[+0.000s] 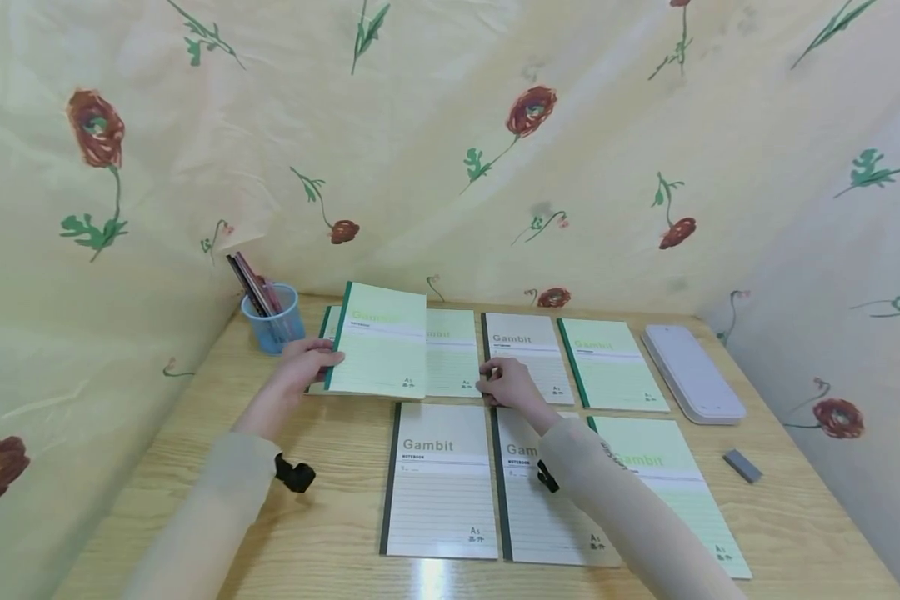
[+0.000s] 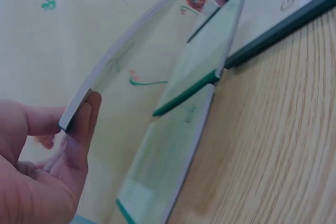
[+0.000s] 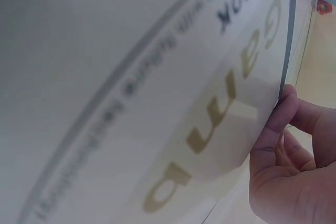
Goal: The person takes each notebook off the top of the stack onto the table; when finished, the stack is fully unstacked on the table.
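Note:
My left hand (image 1: 305,364) grips a pale green notebook (image 1: 378,342) by its dark green spine, thumb on one face and fingers behind. In the left wrist view, that raised notebook (image 2: 123,43) stands tilted, apart from those lying beneath it. It partly hides two green notebooks (image 1: 450,354) in the back row. My right hand (image 1: 512,383) has its thumb and fingers curled at the lower left corner of a grey notebook (image 1: 536,354) in that row. A second grey notebook (image 1: 547,508) lies under my right wrist; its cover (image 3: 210,103) fills much of the right wrist view.
A blue cup (image 1: 273,329) with pencils stands at the back left. Another grey notebook (image 1: 441,492) and a green one (image 1: 678,492) lie in front. Right of the back-row green notebook (image 1: 613,365) are a white case (image 1: 693,373) and a grey eraser (image 1: 742,466). A flowered curtain surrounds the table.

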`<state>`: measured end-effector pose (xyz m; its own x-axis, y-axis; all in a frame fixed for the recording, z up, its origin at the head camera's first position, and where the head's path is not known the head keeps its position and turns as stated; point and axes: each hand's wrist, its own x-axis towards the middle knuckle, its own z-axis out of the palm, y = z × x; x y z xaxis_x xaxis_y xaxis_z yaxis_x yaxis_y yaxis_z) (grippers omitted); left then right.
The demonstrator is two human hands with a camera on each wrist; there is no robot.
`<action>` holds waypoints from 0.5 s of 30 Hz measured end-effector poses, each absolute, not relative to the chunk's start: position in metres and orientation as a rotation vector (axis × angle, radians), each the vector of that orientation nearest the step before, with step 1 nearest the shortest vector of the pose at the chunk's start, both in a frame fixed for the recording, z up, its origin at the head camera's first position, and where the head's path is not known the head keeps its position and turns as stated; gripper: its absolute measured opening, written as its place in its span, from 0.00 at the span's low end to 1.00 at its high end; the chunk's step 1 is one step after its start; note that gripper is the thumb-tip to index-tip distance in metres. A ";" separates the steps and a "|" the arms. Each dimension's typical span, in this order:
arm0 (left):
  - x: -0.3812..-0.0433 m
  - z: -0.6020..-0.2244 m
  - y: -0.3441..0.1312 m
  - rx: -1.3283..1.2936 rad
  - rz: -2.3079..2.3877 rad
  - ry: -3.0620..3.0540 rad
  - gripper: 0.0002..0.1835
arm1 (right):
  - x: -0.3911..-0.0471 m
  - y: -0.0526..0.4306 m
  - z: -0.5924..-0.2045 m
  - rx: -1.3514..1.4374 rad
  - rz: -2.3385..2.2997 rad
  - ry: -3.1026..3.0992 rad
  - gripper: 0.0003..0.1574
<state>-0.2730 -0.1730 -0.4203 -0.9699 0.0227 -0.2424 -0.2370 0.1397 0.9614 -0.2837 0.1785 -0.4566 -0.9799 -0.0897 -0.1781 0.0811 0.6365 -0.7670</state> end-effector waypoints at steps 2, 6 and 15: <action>-0.264 -0.415 -0.182 -0.186 1.934 2.203 0.26 | -0.283 0.178 -0.457 -0.003 -1.258 2.656 0.18; -0.245 -0.408 -0.198 -0.137 1.892 2.236 0.29 | -0.283 0.179 -0.456 0.005 -1.272 2.648 0.18; -0.194 -0.422 -0.233 -0.115 1.761 2.287 0.27 | -0.284 0.179 -0.456 0.001 -1.273 2.639 0.19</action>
<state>-0.1940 -0.2329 -0.4222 -0.9651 0.0903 -0.2459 -0.2147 0.2653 0.9400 -0.2836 0.1788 -0.4565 -0.9776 -0.0907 -0.1897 0.0921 0.6266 -0.7739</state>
